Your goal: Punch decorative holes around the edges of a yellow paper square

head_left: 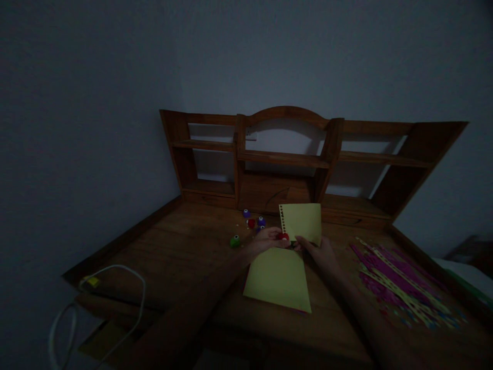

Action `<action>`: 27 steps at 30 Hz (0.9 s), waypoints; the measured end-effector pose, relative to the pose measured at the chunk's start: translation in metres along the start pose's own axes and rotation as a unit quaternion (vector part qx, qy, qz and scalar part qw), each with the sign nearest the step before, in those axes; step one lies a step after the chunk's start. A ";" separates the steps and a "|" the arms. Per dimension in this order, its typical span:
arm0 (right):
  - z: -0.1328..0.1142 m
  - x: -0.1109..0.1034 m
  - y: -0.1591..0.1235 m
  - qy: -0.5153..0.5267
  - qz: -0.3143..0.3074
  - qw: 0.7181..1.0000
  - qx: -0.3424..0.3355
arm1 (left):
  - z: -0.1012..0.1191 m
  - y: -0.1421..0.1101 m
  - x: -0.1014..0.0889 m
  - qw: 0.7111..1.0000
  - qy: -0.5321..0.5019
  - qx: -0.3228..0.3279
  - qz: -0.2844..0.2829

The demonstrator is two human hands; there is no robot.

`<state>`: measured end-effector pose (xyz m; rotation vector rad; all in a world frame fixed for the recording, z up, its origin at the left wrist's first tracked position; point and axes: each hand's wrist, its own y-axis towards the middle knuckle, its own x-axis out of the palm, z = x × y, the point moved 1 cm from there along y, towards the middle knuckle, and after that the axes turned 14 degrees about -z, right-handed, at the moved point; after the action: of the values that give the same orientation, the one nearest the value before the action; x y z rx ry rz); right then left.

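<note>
My left hand (268,238) is closed around a small red craft punch (284,237), at the lower left part of a yellow sheet of paper (304,218). A row of holes runs down that sheet's left edge. My right hand (316,251) pinches the sheet's lower edge, close to the punch. Whether the paper sits inside the punch is too dark to tell. Below both hands, a second yellow sheet (277,277) lies flat on the wooden desk (185,257).
Beyond my left hand are a red punch (251,223), purple punches (246,213) and a green punch (234,241). Pink and yellow punched paper strips (396,277) lie heaped at right. A wooden shelf (283,158) backs the desk; a white cable (142,288) loops at left.
</note>
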<state>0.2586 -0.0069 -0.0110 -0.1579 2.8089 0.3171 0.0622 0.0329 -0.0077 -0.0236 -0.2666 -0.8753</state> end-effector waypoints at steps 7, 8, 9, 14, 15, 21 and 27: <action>0.000 0.000 0.000 0.009 0.000 1.000 0.008 | 0.000 -0.002 0.000 1.000 0.001 0.006 -0.013; 0.001 0.000 0.001 0.006 0.000 1.000 0.009 | 0.000 -0.002 0.000 1.000 0.000 0.008 -0.015; 0.002 0.000 0.001 0.005 0.000 1.000 0.011 | 0.000 -0.002 0.000 1.000 -0.001 0.008 -0.016; 0.004 -0.001 0.001 -0.001 0.002 1.000 0.013 | 0.002 -0.002 0.001 1.000 -0.004 -0.004 -0.004; 0.005 -0.001 0.001 -0.005 0.004 1.000 0.009 | 0.002 -0.002 0.002 1.000 -0.004 -0.006 0.000; 0.006 -0.001 0.001 0.004 -0.002 1.000 0.008 | 0.002 -0.003 0.004 1.000 -0.013 -0.002 -0.006; 0.001 0.000 0.000 -0.007 -0.002 1.000 0.010 | -0.001 -0.001 0.000 1.000 -0.001 -0.002 -0.003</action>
<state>0.2588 -0.0066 -0.0115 -0.1562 2.7966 0.2873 0.0614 0.0322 -0.0088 -0.0282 -0.2677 -0.8817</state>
